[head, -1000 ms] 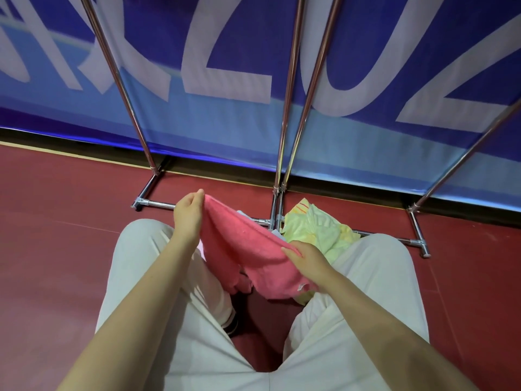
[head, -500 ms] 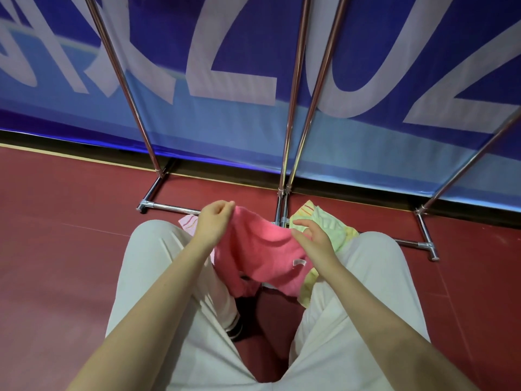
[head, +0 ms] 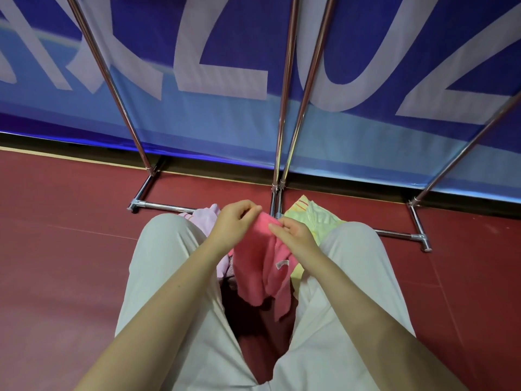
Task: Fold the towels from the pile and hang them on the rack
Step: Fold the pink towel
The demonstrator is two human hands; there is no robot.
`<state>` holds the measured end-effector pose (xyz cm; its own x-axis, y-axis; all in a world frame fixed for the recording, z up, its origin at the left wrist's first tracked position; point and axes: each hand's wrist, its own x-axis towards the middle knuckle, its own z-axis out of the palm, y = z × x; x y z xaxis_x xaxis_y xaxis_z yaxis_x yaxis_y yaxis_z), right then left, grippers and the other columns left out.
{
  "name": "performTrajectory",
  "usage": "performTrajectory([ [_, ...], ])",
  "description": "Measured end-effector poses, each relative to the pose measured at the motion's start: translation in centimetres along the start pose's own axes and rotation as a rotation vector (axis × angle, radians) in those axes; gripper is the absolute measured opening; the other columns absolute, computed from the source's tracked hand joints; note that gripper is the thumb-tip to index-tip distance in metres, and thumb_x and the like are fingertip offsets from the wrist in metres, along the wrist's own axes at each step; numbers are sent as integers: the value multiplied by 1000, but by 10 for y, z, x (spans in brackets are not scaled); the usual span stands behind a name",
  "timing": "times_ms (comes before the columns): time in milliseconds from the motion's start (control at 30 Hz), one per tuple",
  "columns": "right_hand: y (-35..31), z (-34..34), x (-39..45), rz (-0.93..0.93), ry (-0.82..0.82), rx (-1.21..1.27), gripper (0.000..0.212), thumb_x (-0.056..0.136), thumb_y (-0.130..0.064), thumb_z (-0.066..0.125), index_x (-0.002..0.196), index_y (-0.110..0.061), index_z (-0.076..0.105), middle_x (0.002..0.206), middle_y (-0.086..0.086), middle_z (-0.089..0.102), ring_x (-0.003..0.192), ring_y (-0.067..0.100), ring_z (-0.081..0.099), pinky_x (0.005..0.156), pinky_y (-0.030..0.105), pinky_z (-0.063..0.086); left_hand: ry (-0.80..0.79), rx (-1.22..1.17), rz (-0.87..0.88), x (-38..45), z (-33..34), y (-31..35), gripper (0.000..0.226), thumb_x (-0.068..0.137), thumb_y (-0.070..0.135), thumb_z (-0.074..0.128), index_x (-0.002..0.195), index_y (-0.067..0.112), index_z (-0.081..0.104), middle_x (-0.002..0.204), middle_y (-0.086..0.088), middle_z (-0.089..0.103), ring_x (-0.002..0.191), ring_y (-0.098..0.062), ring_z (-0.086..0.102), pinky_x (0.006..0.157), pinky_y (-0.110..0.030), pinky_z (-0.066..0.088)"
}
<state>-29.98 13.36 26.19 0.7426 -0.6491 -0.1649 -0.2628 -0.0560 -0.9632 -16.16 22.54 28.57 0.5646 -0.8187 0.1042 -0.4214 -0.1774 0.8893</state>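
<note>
Pink towel [head: 260, 261] pinched along its top edge by both hands, held between the knees above the red floor [head: 70, 249]. Left hand [head: 235, 221] clamped on one corner, right hand [head: 296, 234] clamped on the other, the two grips nearly touching. Long axis hanging straight down from the grips, halves draped side by side, white tag facing up. Rack [head: 277, 153] straight ahead, well apart, posts rising beyond the hands. Yellow-green towel [head: 315, 218] on the floor just right, pale pink towel [head: 205, 218] just left. Likely next: lift up and forward; neither hand clearly nearer.
</note>
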Motion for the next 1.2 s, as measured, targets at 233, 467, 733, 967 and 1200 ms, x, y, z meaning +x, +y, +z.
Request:
performTrajectory([
  [233,14,-13,1,71,105,6,30,94,-29,58,76,-4,57,64,4,46,62,13,45,58,24,37,-223,108,13,-5,6,-16,29,93,23,63,65,26,56,55,15,52,57,-1,45,58,-15,33],
  [467,33,-31,16,169,332,12,35,93,-29,57,76,1,58,67,6,47,66,17,45,65,28,37,-196,107,-61,-7,-5,-24,24,90,22,67,67,26,60,47,15,42,51,-1,40,52,-15,30],
  [733,42,-52,24,255,568,37,37,97,-29,51,67,-7,48,64,3,41,62,15,39,60,29,34,-156,210,-71,-5,-18,-29,12,91,20,66,80,24,66,64,16,60,65,7,53,61,-11,39],
  [967,33,-45,15,178,427,-139,15,95,-31,52,99,-19,59,69,-6,56,68,17,57,59,28,46,43,102,-21,-4,-26,-28,7,90,11,66,88,11,72,80,20,65,76,14,57,79,-12,41],
  [1200,23,-2,-3,-94,-7,-199,38,96,-23,53,133,-35,51,58,-4,35,53,8,35,55,22,33,-135,114,184,-8,-6,-15,12,90,20,59,90,18,70,88,16,68,86,9,60,83,-10,42],
])
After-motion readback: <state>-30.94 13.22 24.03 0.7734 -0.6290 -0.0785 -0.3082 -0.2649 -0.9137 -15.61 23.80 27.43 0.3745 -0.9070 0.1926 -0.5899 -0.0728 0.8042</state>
